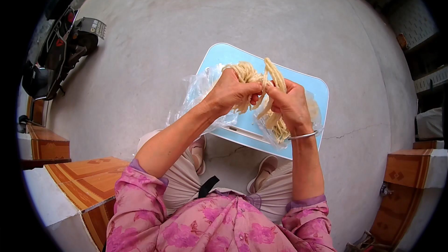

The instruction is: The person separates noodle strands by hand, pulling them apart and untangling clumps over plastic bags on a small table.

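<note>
Above a light blue table (298, 80), my left hand (232, 91) is closed on a bundle of pale, noodle-like strands (245, 72). Close beside it, my right hand (289, 104) pinches a few thicker strands (275, 74) that stick up past the fingers. The two hands nearly meet at the fingertips. A clear plastic bag (198, 91) lies under and left of my left hand. Below my right hand, more thin strands (281, 131) rest in another clear bag (317, 116). A metal bangle circles my right wrist.
Grey concrete floor (154, 32) surrounds the table. A parked scooter (70, 42) stands at the upper left. Brown tiled steps (88, 177) are at the lower left, and a similar tiled block (401, 186) is at the lower right. My feet are below the table's near edge.
</note>
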Action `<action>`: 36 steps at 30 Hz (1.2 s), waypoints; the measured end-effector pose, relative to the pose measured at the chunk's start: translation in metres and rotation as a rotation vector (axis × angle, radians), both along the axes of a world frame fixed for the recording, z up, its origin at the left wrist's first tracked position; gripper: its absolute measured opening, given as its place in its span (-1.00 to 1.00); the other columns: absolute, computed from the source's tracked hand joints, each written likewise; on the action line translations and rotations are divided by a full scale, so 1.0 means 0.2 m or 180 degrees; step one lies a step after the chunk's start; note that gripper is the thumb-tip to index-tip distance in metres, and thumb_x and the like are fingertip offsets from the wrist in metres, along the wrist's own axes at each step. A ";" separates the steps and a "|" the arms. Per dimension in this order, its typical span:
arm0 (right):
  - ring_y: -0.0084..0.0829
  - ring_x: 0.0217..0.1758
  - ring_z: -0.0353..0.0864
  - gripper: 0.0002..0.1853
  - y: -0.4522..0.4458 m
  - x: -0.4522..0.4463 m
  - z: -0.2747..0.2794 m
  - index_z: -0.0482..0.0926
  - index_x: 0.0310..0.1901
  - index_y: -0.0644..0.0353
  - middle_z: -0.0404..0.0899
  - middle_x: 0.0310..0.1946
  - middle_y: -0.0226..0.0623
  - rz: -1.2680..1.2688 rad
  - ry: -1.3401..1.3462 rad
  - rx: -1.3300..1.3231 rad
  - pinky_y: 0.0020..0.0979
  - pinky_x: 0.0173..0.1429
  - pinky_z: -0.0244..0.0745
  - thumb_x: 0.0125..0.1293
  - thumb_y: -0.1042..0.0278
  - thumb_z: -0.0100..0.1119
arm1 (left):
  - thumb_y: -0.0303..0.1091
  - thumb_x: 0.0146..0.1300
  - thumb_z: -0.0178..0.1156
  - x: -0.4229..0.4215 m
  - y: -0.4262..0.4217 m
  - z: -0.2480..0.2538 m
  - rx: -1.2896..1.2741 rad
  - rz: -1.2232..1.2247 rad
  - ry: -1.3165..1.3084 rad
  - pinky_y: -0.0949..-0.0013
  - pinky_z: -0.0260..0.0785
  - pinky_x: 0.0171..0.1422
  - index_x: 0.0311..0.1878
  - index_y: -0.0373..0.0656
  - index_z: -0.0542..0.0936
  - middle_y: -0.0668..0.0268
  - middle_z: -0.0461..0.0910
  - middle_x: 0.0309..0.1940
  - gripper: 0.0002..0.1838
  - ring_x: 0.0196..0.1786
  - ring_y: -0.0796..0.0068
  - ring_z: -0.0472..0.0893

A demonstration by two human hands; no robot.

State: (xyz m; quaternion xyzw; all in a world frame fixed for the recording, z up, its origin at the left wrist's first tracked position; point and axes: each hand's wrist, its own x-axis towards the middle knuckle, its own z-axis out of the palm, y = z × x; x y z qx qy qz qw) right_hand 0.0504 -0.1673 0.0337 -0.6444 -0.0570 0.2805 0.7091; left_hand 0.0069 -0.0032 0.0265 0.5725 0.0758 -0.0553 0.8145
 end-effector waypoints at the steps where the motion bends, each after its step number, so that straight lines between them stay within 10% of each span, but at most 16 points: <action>1: -0.77 -0.64 0.20 -0.85 0.00 0.00 -0.01 0.53 -0.34 0.29 0.35 -0.61 -0.56 -0.0027 0.0060 0.0085 -0.64 -0.59 0.07 0.17 0.39 0.23 | -0.51 0.07 0.26 0.00 0.00 0.00 -0.0003 0.0009 -0.0017 0.47 0.38 -0.48 -0.43 -0.31 0.58 0.30 0.55 -0.58 -0.93 -0.57 0.57 0.51; 7: -0.76 -0.66 0.12 -0.90 -0.03 0.04 -0.04 0.47 -0.39 0.26 0.31 -0.61 -0.55 -0.0088 0.0443 0.0540 -0.65 -0.61 0.00 0.18 0.45 0.17 | -0.53 0.10 0.20 0.02 0.03 -0.03 -0.0503 0.0064 0.0042 0.45 0.45 -0.39 -0.41 -0.32 0.58 0.25 0.59 -0.49 -0.95 -0.47 0.53 0.56; 16: -0.82 -0.61 0.03 -0.82 -0.19 0.13 0.01 0.28 -0.34 0.20 0.14 -0.55 -0.55 -0.0012 0.1389 0.2103 -0.81 -0.70 0.06 0.27 0.45 0.11 | -0.49 0.11 0.02 0.04 0.09 0.00 -0.2415 -0.0084 -0.0091 0.12 0.40 0.26 -0.44 -0.28 0.53 0.23 0.55 -0.49 -0.89 -0.29 0.32 0.58; 24: -0.74 -0.59 0.09 -0.84 -0.65 0.28 0.10 0.35 -0.17 0.36 0.19 -0.48 -0.45 -0.0419 0.1168 0.3841 -0.75 -0.65 0.10 0.29 0.53 0.08 | -0.52 0.03 -0.06 0.10 0.32 0.04 -0.2702 0.0894 -0.0217 0.47 0.28 -0.33 -0.50 -0.15 0.21 0.36 0.21 -0.61 -0.88 -0.50 0.53 0.23; 36: -0.80 -0.63 0.08 -0.83 -0.32 0.14 0.11 0.46 -0.24 0.27 0.25 -0.58 -0.59 -0.0264 0.0049 0.0971 -0.72 -0.63 -0.01 0.25 0.37 0.18 | -0.43 0.19 0.28 0.05 0.07 0.02 -0.1880 0.0133 0.0179 0.32 0.49 -0.17 -0.24 -0.24 0.50 0.41 0.38 -0.51 -0.84 -0.44 0.51 0.42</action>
